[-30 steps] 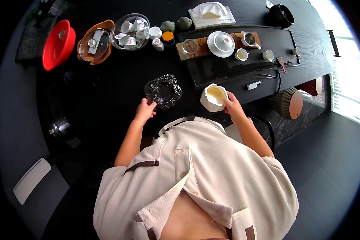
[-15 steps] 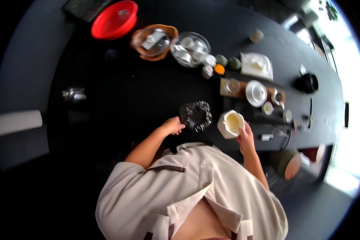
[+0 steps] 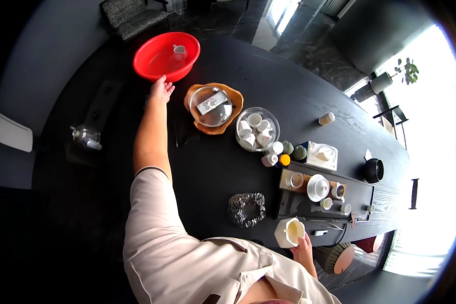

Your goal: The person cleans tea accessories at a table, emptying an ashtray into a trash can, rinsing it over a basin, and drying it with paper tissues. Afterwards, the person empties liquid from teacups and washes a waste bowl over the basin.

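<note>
My left arm is stretched far across the table. My left hand [image 3: 161,91] is at the near rim of a red plastic basin [image 3: 146,65], its fingers apart and fingertips right at the rim. Inside the basin lies a small clear pitcher [image 3: 179,50]. Close to my body, my right hand [image 3: 303,250] is closed around the side of a white faceted pot [image 3: 283,234] with a pale yellow inside, its mouth tilted up toward me. Left of the pot, a square glittering glass dish [image 3: 232,209] rests on the dark table.
A wooden tray [image 3: 234,96] holds a glass lid [image 3: 200,117] and a remote [image 3: 212,103]. Beside it stand a glass bowl [image 3: 274,120] of white cups, small jars [image 3: 270,160], a tissue box [image 3: 321,155] and a tea tray [image 3: 301,207]. A metal kettle [image 3: 87,137] stands at left.
My left hand has moved from beside the glass dish out to the red basin. My right hand still holds the white pot, and the view has shifted toward the far side.
</note>
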Motion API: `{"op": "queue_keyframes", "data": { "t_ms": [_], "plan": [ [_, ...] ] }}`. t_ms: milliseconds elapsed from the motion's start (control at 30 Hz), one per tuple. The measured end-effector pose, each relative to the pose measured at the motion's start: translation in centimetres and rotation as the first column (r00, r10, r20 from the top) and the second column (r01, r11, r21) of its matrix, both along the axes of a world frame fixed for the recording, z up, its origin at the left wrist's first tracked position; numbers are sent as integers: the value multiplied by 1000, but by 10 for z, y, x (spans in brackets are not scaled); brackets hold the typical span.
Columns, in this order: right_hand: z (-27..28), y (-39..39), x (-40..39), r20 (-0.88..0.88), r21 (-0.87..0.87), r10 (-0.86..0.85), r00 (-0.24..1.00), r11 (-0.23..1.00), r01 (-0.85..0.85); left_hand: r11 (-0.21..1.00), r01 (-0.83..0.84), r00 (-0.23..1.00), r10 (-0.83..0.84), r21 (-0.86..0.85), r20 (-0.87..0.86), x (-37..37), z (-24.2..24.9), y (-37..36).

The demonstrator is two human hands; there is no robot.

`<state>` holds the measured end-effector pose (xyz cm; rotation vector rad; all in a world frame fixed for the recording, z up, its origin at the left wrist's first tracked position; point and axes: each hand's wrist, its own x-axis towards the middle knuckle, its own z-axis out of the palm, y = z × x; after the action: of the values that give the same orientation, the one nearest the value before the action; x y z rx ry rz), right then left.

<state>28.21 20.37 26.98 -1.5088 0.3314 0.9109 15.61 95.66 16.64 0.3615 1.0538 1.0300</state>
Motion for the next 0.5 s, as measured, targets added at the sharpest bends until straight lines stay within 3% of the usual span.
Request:
{"op": "queue_keyframes", "data": {
  "t_ms": [167,367,433,500],
  "plan": [
    [6,-14,4,-10,-41,-58,998,997,58,1000,0,983,-4,23,183,16,-18,24],
    [9,-11,2,-43,-102,-98,994,990,93,998,-54,998,54,-29,7,18,-12,17],
    [3,-10,2,-38,-82,-85,996,993,82,984,-173,984,171,-32,-52,15,-17,27],
    [6,-4,0,-33,-15,-33,999,999,33,974,-223,975,223,25,15,8,-26,35]
  ]
}}
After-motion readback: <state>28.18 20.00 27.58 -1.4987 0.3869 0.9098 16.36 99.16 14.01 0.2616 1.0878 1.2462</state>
